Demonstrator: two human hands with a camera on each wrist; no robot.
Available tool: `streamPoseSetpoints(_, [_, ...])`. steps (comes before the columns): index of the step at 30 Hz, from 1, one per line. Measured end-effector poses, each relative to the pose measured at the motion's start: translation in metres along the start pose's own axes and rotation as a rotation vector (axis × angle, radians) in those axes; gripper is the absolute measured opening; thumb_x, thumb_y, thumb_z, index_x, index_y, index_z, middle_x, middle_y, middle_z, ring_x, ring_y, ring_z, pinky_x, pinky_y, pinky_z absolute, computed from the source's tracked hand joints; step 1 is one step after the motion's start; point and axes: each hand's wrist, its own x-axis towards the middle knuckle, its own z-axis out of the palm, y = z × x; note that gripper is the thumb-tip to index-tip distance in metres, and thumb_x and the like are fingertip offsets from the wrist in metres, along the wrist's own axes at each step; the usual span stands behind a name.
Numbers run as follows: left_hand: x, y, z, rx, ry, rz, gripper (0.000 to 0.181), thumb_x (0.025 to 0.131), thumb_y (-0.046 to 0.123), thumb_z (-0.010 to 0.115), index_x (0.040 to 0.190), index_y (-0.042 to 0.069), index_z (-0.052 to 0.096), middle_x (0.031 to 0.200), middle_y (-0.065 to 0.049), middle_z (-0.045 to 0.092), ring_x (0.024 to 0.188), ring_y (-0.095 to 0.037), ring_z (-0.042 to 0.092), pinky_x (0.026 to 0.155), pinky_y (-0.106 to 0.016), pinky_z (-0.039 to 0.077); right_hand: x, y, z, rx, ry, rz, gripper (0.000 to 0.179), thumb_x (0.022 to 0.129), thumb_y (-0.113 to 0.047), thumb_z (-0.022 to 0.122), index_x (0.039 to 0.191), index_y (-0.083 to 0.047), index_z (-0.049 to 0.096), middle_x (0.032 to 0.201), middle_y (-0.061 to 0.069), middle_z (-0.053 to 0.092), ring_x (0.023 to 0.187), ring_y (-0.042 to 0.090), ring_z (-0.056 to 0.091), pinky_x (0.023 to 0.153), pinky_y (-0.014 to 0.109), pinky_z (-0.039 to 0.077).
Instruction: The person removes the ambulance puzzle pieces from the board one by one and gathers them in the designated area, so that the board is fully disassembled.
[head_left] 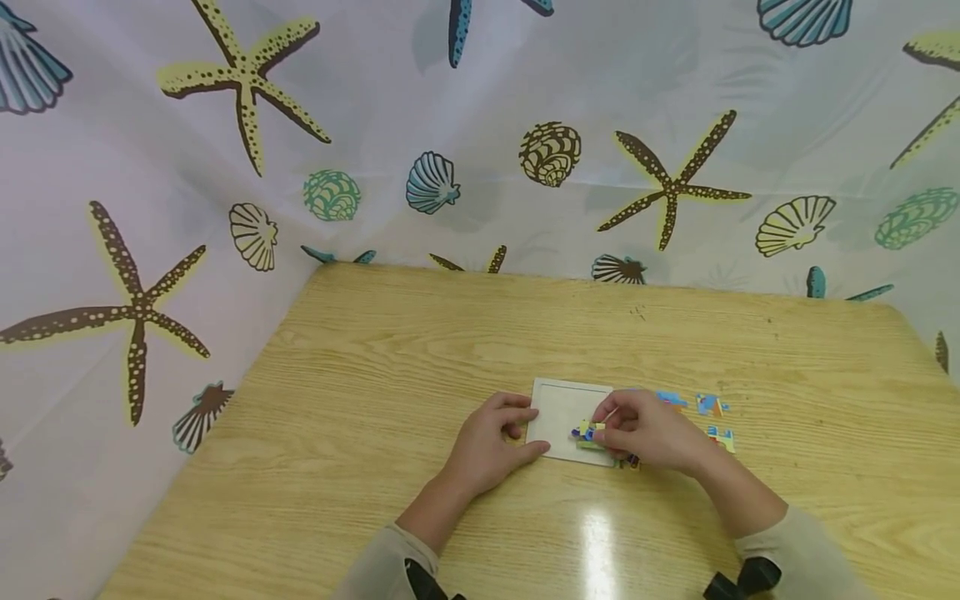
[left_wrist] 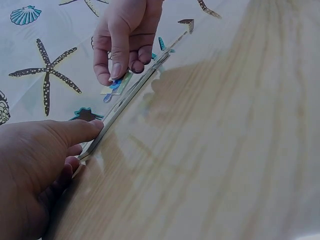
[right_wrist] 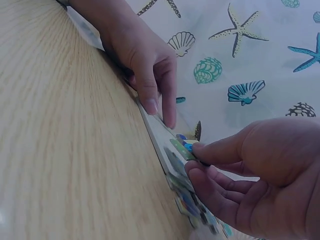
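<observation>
A white, shallow-rimmed puzzle tray [head_left: 558,417] lies flat on the table. At its left side my left hand [head_left: 491,442] grips the edge, thumb by the near corner and fingertips on the left rim. My right hand [head_left: 648,429] pinches a small jigsaw piece [head_left: 585,432] with blue, yellow and green print between thumb and fingers, just over the tray's right part. In the right wrist view the pinched piece [right_wrist: 184,146] is held tilted above the tray [right_wrist: 159,137]. The right hand covers part of the tray's right edge.
More loose jigsaw pieces lie right of the tray, among them a blue-orange one [head_left: 708,405] and a yellow-green one [head_left: 722,438]. Several others are partly hidden by the right hand. A patterned curtain [head_left: 480,167] hangs behind the wooden table [head_left: 390,358].
</observation>
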Motion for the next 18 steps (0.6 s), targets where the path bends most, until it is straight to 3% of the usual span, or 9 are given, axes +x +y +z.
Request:
streamPoseSetpoints(11, [0.0,0.002,-0.001,-0.001,-0.002,-0.005,0.042,0.08,0.025,0.085,0.117,0.007,0.074,0.127,-0.001,0.062,0.085,-0.009,0.054,0.074,-0.021,0.046,-0.023,0.01,-0.023,0.08,-0.031,0.033,0.025,0.094,-0.015,0.07,0.104,0.004,0.059,0.085,0.01,0.064,0.075,0.019,0.064,0.069,0.031,0.058])
streamPoseSetpoints(18, [0.0,0.001,0.0,-0.004,0.002,-0.012,0.042,0.08,0.024,0.085,0.117,0.007,0.074,0.127,-0.001,0.063,0.085,-0.009,0.054,0.073,-0.021,0.046,-0.031,0.016,-0.038,0.042,-0.088,0.033,0.026,0.093,-0.017,0.071,0.103,0.004,0.06,0.084,0.01,0.066,0.075,0.017,0.065,0.07,0.03,0.058])
